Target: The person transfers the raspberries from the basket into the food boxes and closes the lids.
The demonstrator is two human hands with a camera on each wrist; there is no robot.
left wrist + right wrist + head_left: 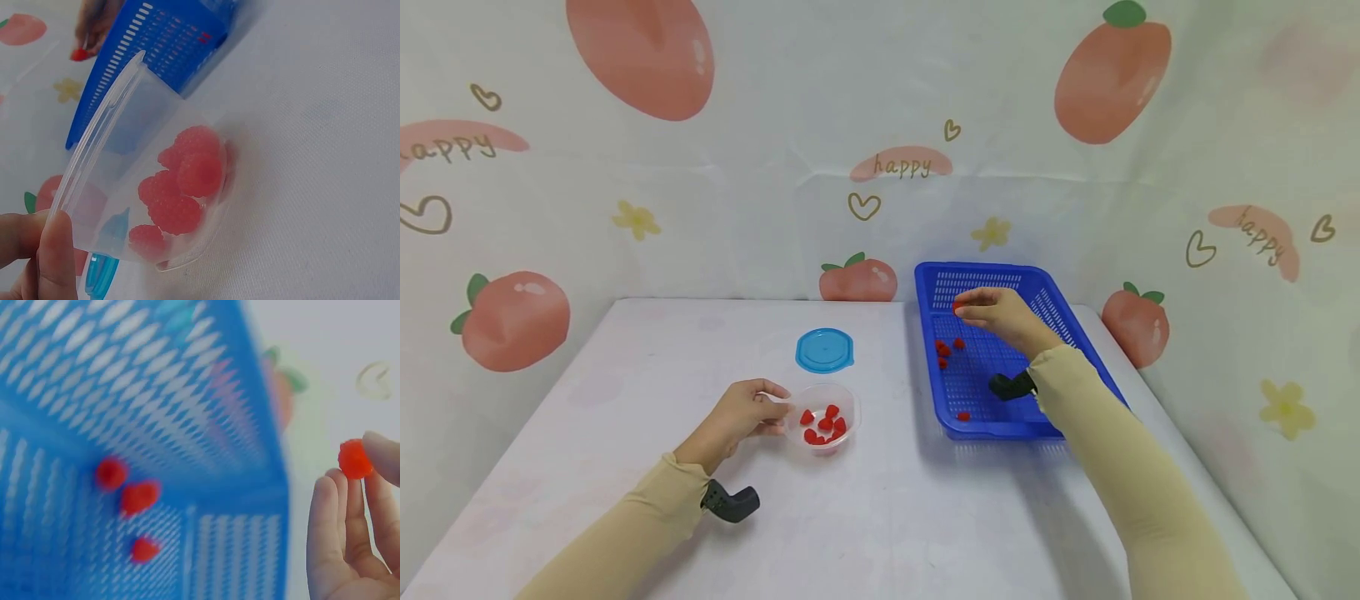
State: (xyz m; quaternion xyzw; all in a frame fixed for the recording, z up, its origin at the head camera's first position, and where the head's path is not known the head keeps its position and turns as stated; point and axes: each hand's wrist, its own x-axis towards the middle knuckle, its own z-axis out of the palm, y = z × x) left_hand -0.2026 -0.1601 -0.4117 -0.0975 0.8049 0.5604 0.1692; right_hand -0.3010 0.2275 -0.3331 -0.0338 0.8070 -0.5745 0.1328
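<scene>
"Holding anything, that right hand (1000, 318)?"

"Yes, a single red raspberry (958, 307), pinched between thumb and fingertips, up above the far part of a blue slotted basket (1000, 430)."

"And the left hand (745, 414)?"

"Its thumb and fingers grip the left rim of a clear plastic tub (808, 394). A small heap of raspberries (826, 424) lies in the bottom."

"What stands between the lifted fruit and the tub?"

"The basket's left wall, then a strip of white tabletop (887, 400)."

"More fruit in the basket?"

"A loose cluster (959, 343) lies along the left wall, and a lone berry (963, 416) sits by the near left corner. The right sleeve (1090, 417) and a black wrist device (1011, 386) hide some of the basket's near right part, so I can't tell what is under them."

"Anything beside the tub?"

"A turquoise lid (824, 351), flat on the table just past the tub's far side. Behind everything hangs a white backdrop (775, 217) printed with fruit, hearts, flowers and the word 'happy'."
</scene>
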